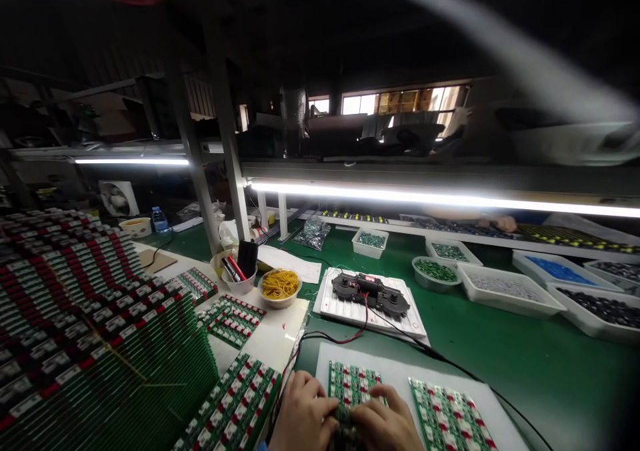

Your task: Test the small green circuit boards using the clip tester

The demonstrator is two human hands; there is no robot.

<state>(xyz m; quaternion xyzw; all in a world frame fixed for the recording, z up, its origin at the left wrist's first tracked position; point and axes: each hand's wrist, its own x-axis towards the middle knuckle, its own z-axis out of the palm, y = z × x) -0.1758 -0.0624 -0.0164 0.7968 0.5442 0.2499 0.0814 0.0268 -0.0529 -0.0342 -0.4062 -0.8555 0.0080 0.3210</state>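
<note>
My left hand (pixel 303 418) and my right hand (pixel 385 424) sit close together at the bottom of the view, with fingers curled over a green circuit board panel (pixel 353 384). The panel carries rows of red and white components, and its near part is hidden by my hands. It lies on a white mat (pixel 395 371). A second green panel (pixel 450 414) lies on the same mat to the right, apart from my right hand. Another panel (pixel 233 398) lies just left of my left hand.
Tall stacked rows of boards (pixel 100 318) fill the left. Ahead stand a bowl of yellow rubber bands (pixel 280 286), a pen cup (pixel 239 276) and a black fixture on a white tray (pixel 370 294). Black wires cross the green bench. Component trays line the right; a co-worker's hand (pixel 505 223) lies beyond.
</note>
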